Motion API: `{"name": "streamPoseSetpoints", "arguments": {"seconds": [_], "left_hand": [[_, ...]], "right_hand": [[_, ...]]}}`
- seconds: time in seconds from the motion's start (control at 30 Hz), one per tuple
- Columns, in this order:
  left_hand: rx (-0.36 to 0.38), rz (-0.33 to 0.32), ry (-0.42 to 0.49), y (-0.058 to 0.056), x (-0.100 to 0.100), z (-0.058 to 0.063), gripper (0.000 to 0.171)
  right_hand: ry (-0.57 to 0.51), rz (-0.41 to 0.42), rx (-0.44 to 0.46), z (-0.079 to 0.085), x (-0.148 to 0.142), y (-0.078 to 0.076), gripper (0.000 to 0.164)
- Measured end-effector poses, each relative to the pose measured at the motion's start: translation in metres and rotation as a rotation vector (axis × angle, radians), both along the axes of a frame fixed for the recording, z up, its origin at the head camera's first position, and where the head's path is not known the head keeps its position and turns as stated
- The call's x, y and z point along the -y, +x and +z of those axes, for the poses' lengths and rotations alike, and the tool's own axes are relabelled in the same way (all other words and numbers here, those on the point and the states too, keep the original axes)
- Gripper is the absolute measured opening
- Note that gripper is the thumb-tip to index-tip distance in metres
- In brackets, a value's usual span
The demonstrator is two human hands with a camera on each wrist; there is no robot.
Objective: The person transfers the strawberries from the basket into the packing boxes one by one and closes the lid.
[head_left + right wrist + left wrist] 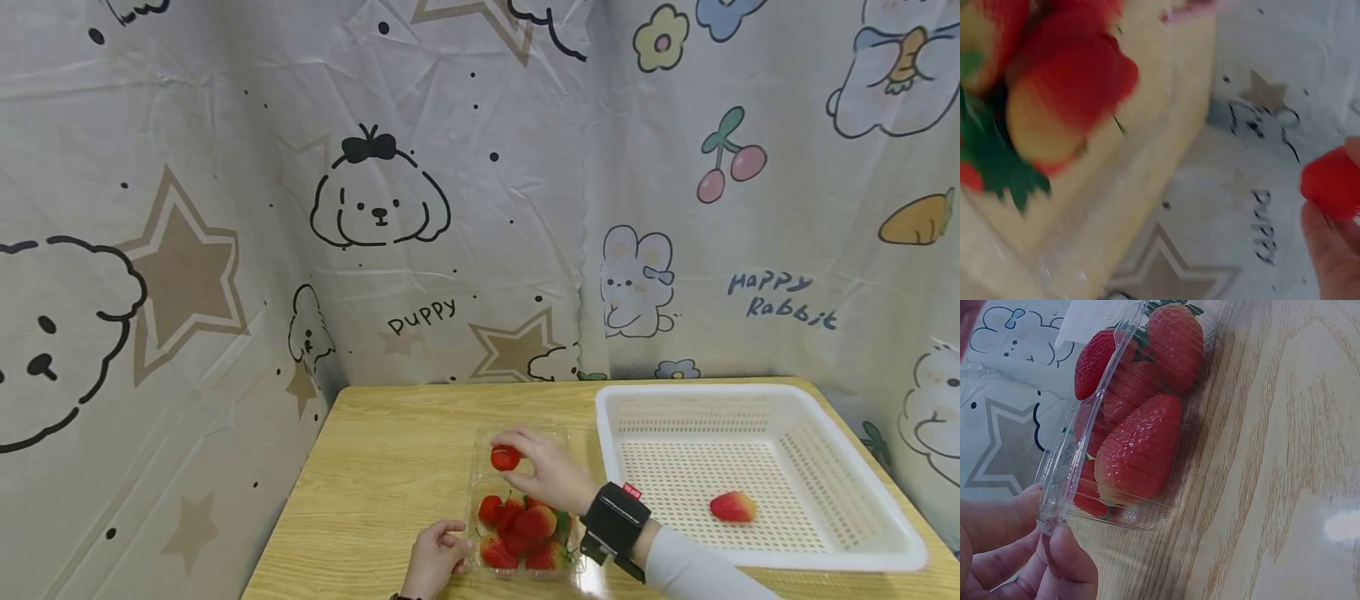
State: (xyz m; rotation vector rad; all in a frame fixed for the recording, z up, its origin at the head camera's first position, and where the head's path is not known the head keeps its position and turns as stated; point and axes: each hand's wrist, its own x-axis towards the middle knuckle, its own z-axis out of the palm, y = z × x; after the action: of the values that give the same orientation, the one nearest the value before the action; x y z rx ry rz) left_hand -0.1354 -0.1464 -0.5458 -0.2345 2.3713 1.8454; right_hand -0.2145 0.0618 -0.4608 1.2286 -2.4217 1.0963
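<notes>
A clear plastic box with several red strawberries in it stands on the table, its clear lid folded out behind it. My left hand is at the box's near left corner. In the left wrist view, its thumb and fingers pinch the rim. My right hand holds one red strawberry between thumb and fingers, above the lid side of the box. That strawberry is partly cut off at the right wrist view's edge. Leaves show among the piled strawberries.
To the right of the box stands a white plastic basket with a perforated bottom. A single red and yellow strawberry lies inside it. Wooden tabletop extends left of the box. A printed curtain hangs behind the table and along its left.
</notes>
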Motion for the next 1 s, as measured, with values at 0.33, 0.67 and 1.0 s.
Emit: {"name": "streamPoseSetpoints", "arguments": {"seconds": [0.33,0.67,1.0], "left_hand": [[-0.023,-0.012,0.004,0.001,0.000,0.000,0.031],[-0.005,-0.009,0.005,0.000,0.001,-0.002,0.029],[-0.001,-0.004,-0.003,0.000,0.001,-0.002,0.030]], "right_hand": [[0.326,0.065,0.308,-0.037,0.027,0.014,0.030],[0.470,0.000,0.442,-0.059,0.034,0.019,0.027],[0.557,-0.067,0.473,-0.056,0.037,0.030,0.026]]}}
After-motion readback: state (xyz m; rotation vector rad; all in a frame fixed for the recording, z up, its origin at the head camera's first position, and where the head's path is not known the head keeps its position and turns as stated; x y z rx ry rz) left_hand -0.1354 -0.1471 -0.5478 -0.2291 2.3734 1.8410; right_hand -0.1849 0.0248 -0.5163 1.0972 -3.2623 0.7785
